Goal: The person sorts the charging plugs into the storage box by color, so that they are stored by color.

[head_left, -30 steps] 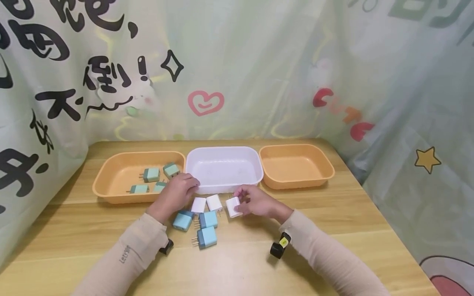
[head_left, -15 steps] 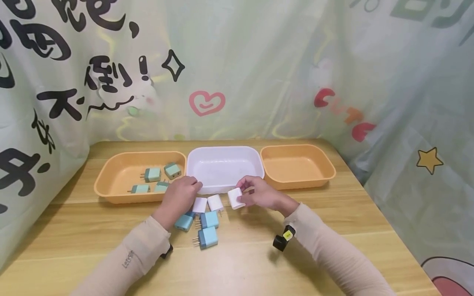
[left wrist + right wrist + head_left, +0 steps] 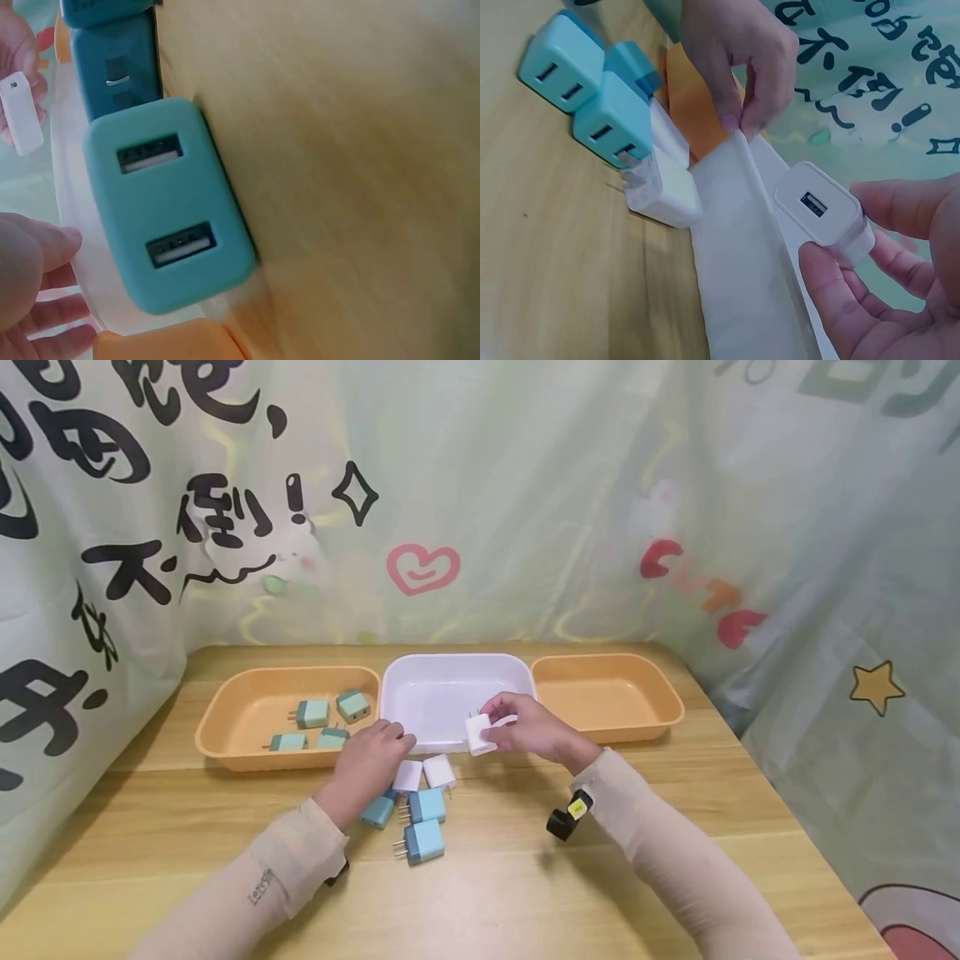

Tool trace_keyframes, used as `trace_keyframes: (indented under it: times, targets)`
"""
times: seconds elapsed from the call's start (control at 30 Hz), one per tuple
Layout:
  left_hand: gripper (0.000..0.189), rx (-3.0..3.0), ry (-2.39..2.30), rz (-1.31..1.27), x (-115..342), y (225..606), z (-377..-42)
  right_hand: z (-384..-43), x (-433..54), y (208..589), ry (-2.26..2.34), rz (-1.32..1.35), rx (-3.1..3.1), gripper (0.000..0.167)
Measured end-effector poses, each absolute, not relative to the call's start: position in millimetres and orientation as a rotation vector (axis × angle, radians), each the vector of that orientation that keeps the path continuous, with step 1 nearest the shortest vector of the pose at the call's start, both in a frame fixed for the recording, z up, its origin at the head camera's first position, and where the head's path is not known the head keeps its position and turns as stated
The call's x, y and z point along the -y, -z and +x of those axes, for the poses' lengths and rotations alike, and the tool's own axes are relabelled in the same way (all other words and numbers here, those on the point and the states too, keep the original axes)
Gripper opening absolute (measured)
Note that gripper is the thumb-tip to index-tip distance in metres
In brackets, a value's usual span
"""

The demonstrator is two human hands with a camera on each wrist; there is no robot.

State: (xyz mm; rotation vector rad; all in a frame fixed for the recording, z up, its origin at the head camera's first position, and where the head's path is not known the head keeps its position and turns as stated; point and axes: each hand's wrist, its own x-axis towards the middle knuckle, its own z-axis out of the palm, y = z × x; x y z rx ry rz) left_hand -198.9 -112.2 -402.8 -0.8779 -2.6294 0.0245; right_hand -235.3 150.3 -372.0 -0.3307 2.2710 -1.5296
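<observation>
My right hand (image 3: pixel 525 722) pinches a white USB charger (image 3: pixel 478 735) between thumb and fingers, over the front rim of the white tray (image 3: pixel 427 693). In the right wrist view the charger's USB port (image 3: pixel 814 204) faces the camera. My left hand (image 3: pixel 371 768) pinches the same tray's rim near its front left corner, as the right wrist view shows. On the table before the tray lie two white chargers (image 3: pixel 438 772) and three blue chargers (image 3: pixel 426 806). One blue charger (image 3: pixel 172 202) fills much of the left wrist view, showing two ports.
An orange tray (image 3: pixel 240 706) on the left holds several green chargers (image 3: pixel 312 713). Another orange tray (image 3: pixel 607 693) stands at the right, against the white one. Behind the wooden table (image 3: pixel 675 827) hangs a printed curtain (image 3: pixel 525 527).
My right hand has lifted the white charger from beside the others up and forward to the white tray's front rim. My left hand stays at the tray's corner.
</observation>
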Motion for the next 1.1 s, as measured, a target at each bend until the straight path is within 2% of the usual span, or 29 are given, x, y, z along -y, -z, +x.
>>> trace_keyframes:
  times: [0.13, 0.27, 0.57, 0.73, 0.87, 1.1]
  targets:
    - [0.016, 2.65, 0.063, -0.878, 114, 405, -202, -244, -148, 374, 1.556, -0.27, -2.272, 0.029]
    - [0.01, 2.777, 0.403, -0.777, 117, 405, -208, -250, -145, 375, 1.592, -0.209, -2.255, 0.03]
    - [0.033, 2.853, 1.464, -0.024, 124, 381, -213, -262, -139, 373, 1.58, -0.165, -2.267, 0.03]
    - [0.045, 2.839, 1.911, 0.246, 127, 375, -216, -270, -135, 371, 1.575, -0.101, -2.273, 0.029]
    - [0.045, 2.84, 1.982, 0.309, 127, 375, -219, -278, -132, 371, 1.589, -0.086, -2.259, 0.031]
    - [0.037, 2.953, 1.791, 0.325, 127, 376, -223, -292, -129, 370, 1.612, -0.14, -2.224, 0.032]
